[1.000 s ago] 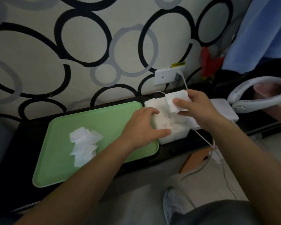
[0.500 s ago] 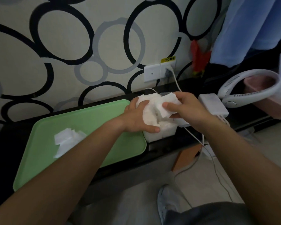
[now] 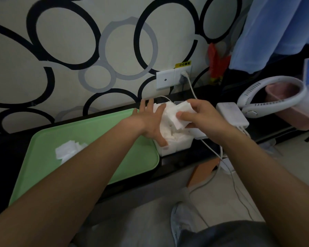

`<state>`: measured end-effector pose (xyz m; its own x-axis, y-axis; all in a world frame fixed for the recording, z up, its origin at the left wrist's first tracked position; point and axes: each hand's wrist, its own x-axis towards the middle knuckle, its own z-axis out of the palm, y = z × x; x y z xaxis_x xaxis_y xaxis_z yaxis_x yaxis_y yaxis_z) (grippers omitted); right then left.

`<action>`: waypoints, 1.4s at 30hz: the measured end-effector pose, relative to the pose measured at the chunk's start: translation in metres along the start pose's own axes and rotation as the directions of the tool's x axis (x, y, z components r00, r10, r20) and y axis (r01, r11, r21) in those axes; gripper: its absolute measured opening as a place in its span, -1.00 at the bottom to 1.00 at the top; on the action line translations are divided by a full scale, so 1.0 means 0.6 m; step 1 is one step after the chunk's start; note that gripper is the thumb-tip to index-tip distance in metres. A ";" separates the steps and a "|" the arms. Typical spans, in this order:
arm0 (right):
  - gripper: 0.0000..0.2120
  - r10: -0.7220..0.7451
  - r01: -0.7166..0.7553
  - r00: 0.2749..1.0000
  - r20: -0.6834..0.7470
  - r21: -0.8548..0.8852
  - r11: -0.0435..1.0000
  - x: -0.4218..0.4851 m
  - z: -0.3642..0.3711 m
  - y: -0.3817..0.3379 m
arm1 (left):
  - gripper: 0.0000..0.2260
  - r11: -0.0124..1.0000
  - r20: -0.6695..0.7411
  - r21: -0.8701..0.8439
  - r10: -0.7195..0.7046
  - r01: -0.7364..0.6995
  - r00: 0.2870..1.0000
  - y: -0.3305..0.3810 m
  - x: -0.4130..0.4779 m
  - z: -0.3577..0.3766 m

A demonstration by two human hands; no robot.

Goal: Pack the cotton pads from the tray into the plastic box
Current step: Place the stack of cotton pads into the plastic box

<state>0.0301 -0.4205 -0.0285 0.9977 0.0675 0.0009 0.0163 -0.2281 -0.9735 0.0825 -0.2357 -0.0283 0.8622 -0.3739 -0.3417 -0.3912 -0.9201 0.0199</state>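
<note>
Two pad groups: small loose heap of cotton pads [image 3: 68, 150] on left part of the green tray [image 3: 114, 139], partly hid by the left forearm; much bigger lot heaped in & above the plastic box [image 3: 175, 147], just right of tray on the dark desk [image 3: 4, 150].
L side: left hand [image 3: 148, 122] lies flat on the box heap, fingers [image 3: 151, 106] straight & spread, pressing pads down; grips nothing.
R side: right hand [image 3: 202, 118] pinches a thick wad [image 3: 178, 113] betw. thumb & curled fingers, over the box's far right part.
Handling: pads prob. v. light, soft, springy; a stack fans out & sheds sheets easily. Not breakable, but they crumple.
Where to hold: best across the flat faces, mid-stack, thumb one side, fingers the other, light squeeze so it stays square.
Step (my guess): tucking the wad in while L holds the rest down; box looks near full, tray heap not yet packed.
</note>
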 end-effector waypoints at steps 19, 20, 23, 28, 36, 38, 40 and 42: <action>-0.82 -0.112 0.232 0.959 0.260 -0.496 0.837 0.003 0.029 0.005 | 0.01 0.981 -0.164 -0.179 0.048 -0.077 0.985 -0.029 0.036 0.011; -0.81 -0.107 0.239 0.958 0.264 -0.539 0.807 0.002 0.029 0.005 | 0.05 0.980 -0.161 -0.183 0.051 -0.081 0.986 -0.030 0.035 0.010; -0.83 -0.079 0.262 0.951 0.300 -0.643 0.720 0.002 0.030 0.001 | 0.11 0.980 -0.158 -0.181 0.054 -0.082 0.986 -0.031 0.030 0.008; -0.88 -0.006 0.327 0.921 0.390 -0.763 0.558 0.012 0.047 -0.007 | 0.09 0.983 -0.171 -0.172 0.043 -0.072 0.984 -0.027 0.030 0.012; -0.82 0.032 0.352 0.918 0.396 -0.847 0.399 0.022 0.079 -0.017 | 0.03 0.986 -0.176 -0.157 0.032 -0.061 0.984 -0.026 0.030 0.012; -0.78 0.017 0.355 0.919 0.393 -0.846 0.397 0.027 0.081 -0.017 | 0.03 0.985 -0.181 -0.160 0.029 -0.058 0.983 -0.026 0.030 0.013; -0.78 0.035 0.336 0.927 0.373 -0.868 0.365 0.029 0.085 -0.014 | 0.02 0.986 -0.184 -0.156 0.028 -0.057 0.983 -0.027 0.029 0.013; -0.82 0.043 0.322 0.932 0.361 -0.875 0.363 0.030 0.085 -0.009 | 0.00 0.987 -0.189 -0.152 0.029 -0.058 0.982 -0.026 0.027 0.013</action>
<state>0.0448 -0.3685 -0.0350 0.9067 0.4033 -0.1235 0.3842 -0.9105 -0.1528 0.1000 -0.2267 -0.0414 0.8960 -0.4154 -0.1572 -0.3871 -0.9039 0.1821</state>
